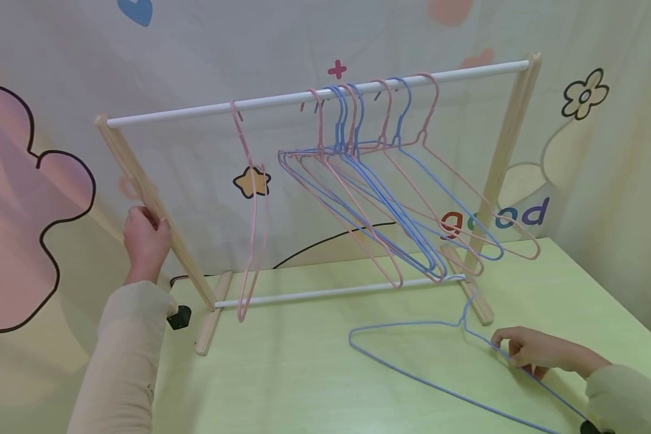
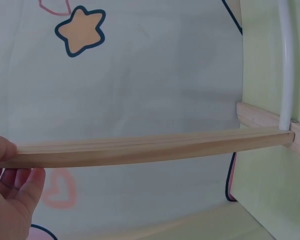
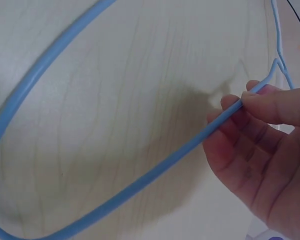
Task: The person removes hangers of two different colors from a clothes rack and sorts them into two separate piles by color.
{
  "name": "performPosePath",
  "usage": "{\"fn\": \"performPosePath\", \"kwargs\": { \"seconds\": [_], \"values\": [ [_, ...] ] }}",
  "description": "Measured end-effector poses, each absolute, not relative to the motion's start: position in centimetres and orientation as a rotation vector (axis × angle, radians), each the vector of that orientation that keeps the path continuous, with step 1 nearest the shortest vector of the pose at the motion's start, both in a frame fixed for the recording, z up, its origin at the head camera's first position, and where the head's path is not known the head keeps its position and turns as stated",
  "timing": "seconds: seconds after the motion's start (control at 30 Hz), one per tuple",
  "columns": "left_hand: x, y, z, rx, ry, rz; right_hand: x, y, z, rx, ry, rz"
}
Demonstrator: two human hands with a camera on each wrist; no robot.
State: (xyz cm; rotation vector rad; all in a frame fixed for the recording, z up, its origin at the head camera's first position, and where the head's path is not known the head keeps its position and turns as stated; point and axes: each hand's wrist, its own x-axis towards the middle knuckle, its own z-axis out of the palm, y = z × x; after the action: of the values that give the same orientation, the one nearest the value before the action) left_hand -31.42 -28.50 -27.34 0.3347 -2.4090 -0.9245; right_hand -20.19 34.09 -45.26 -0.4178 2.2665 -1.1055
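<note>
Two hands engaged: our left hand [image 1: 145, 240] grips the wooden rack post [image 1: 157, 211] at nine o'clock; right hand [image 1: 531, 349] pinches the blue wire hanger [image 1: 412, 374] lying flat on the green counter [image 1: 304, 374] at five o'clock. We advise lifting it hook-first toward the white rail [image 1: 282, 99].

You see a rack post [image 2: 140, 150] of pale, matt bare wood, a glossy white rail [image 1: 314, 93], and a smooth coated-wire hanger [image 3: 140, 175].

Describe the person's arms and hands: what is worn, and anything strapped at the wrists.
Both hands are bare: no gloves, and no rings or watch can be seen. The left hand and right hand each come out of a long, plain cream-beige sleeve, the left sleeve and right sleeve, loose and gathered at the cuff. A small black device sits by the left cuff; another peeks out at the right.
</note>
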Motion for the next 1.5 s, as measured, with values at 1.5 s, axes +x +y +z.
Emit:
{"fn": "performPosePath", "kwargs": {
  "seconds": [1.5],
  "values": [
    [-31.4,-28.4,-27.4,0.317,-2.392,-0.932,-21.6,34.8,-42.5,-0.413,2.697,-1.012]
  ]
}}
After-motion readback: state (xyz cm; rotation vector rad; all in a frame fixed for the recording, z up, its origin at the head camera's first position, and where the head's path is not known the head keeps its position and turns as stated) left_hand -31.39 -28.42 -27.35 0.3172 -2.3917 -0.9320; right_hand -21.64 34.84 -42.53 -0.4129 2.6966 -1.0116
